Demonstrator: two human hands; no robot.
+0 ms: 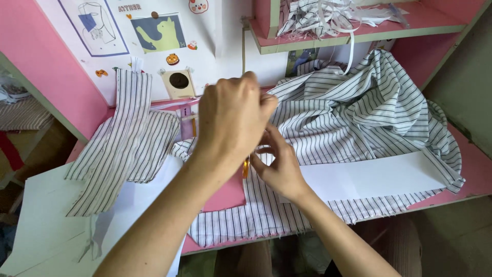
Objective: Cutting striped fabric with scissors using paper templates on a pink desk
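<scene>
My left hand (233, 120) hovers above the middle of the pink desk (474, 172), back to the camera and fingers curled shut. A short orange tool (246, 167) pokes out under its palm; the rest of the tool is hidden. Just below and to the right, my right hand (281, 166) rests on the black-and-white striped fabric (359, 110), its fingertips pinching the cloth next to the orange tool. The two hands touch or nearly touch. The fabric lies bunched across the right half of the desk and hangs over the front edge.
A long white paper strip (374, 177) lies on the fabric at right. Separate striped cloth pieces (128, 146) lie at left over white paper sheets (46, 220). A pink shelf (359, 35) above holds fabric scraps. Drawings and stickers (159, 33) cover the back wall.
</scene>
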